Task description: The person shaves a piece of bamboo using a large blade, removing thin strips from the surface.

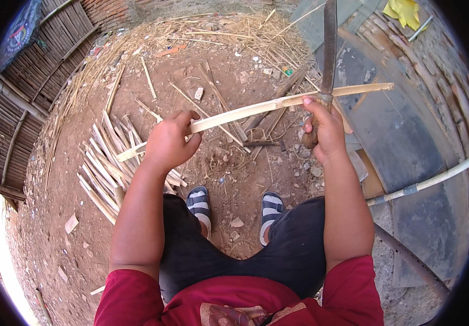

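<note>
A long pale bamboo strip [245, 112] stretches across in front of me, its left end lower and its right end near the boards. My left hand [171, 140] is closed around it toward its left end. In my right hand [325, 127] I grip the wooden handle of a machete [329, 51], whose dark blade points up and away from me. The strip passes by the base of the blade, and my right fingertips lie close to it; whether they press on it I cannot tell. Below and beyond my left forearm lies a pile of split bamboo strips [101, 171].
Straw and shavings [207, 41] cover the far ground. Loose sticks [215, 89] and stones lie on the dirt between. Dark boards [389, 136] and a pale pole [424, 183] are at the right, a woven bamboo wall [23, 125] at the left. My sandalled feet [198, 204] are below.
</note>
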A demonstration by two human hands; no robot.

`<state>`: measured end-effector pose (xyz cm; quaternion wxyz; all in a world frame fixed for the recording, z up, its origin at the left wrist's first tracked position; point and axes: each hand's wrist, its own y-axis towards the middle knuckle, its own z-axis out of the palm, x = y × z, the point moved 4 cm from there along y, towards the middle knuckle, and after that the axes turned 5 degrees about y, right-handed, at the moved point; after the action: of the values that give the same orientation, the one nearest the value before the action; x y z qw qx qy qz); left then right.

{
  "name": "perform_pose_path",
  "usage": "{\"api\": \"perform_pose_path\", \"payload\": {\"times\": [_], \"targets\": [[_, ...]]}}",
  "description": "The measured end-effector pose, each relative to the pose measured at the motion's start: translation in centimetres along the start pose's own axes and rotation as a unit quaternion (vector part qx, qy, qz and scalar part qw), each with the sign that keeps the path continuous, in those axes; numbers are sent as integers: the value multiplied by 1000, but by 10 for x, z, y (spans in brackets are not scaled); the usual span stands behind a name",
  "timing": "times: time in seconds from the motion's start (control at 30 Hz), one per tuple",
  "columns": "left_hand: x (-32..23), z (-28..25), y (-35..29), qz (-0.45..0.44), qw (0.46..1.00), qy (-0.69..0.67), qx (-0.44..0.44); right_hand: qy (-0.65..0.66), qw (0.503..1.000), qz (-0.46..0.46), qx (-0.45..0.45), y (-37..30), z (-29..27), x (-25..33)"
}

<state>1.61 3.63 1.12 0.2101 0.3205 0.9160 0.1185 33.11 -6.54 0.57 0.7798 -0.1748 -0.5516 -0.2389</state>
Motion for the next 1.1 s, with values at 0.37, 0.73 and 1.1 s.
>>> {"api": "perform_pose_path", "payload": {"times": [0.37, 0.73, 1.1], "targets": [[-2, -3, 0, -1, 999, -3, 38, -259, 955, -144, 3, 5, -5, -1], [3, -4, -1, -70, 994, -37, 78, -505, 770, -341, 188, -40, 46, 0], [12, -9, -1, -59, 996, -56, 45, -532, 788, -299, 83, -11, 15, 9]]}}
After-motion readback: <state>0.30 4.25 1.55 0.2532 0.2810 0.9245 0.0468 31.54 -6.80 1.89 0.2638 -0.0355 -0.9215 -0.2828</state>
